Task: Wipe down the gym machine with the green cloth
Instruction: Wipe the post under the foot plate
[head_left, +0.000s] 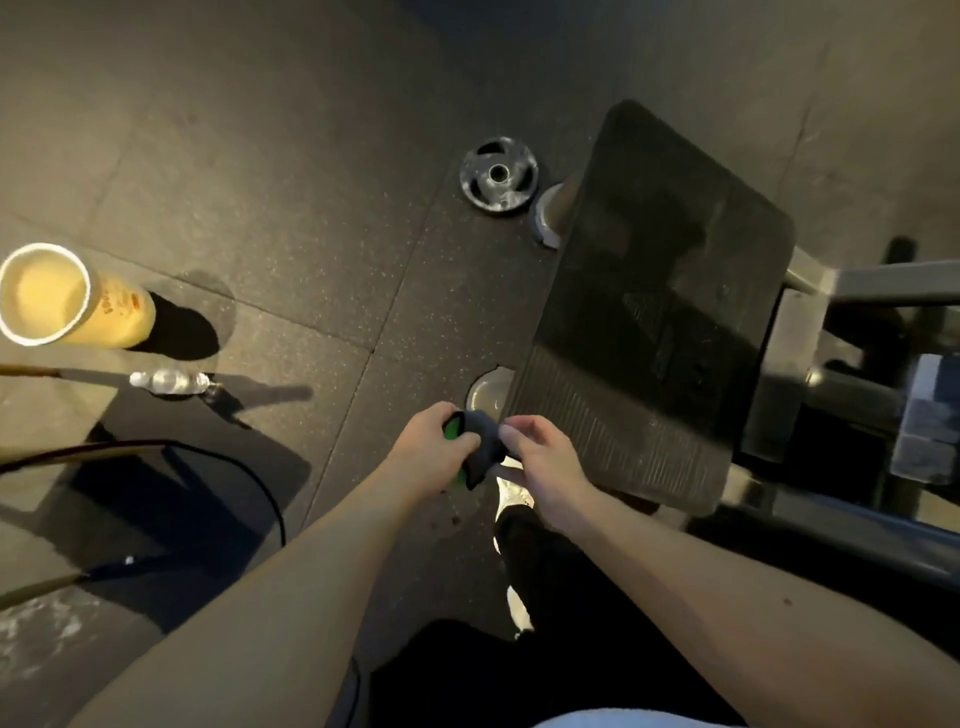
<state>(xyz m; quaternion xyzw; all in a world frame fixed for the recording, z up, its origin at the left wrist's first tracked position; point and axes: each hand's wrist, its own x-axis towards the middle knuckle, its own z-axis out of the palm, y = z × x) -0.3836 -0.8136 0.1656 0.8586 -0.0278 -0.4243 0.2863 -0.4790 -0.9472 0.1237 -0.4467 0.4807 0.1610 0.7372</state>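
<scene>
The green cloth (480, 448) is bunched between the two hands, held in the air just short of the near corner of the footplate (649, 312) and not touching it. Most of the cloth looks dark in this light, with bright green showing only at its left edge and at a lower fold. The left hand (434, 441) has its fingers curled round one end. The right hand (540, 462) pinches the other end between thumb and fingertips, so both hands are clamped on the cloth and close together.

This looks like the preparing step: the cloth is being folded or regripped, and no wiping contact has been made yet. The next move calls for settling the cloth into one hand as a flat pad and bringing it onto the ribbed black footplate of the gym machine (878, 283). That is the nearest surface, and it stands tilted, so the pressure has to follow its slope.

Below the hands a shoe (511, 493) stands on the rubber floor (311, 234). Farther out are a weight plate (498, 174), a water bottle (169, 383) lying on its side, a yellow tube (47, 293) and a black cable (228, 460).
</scene>
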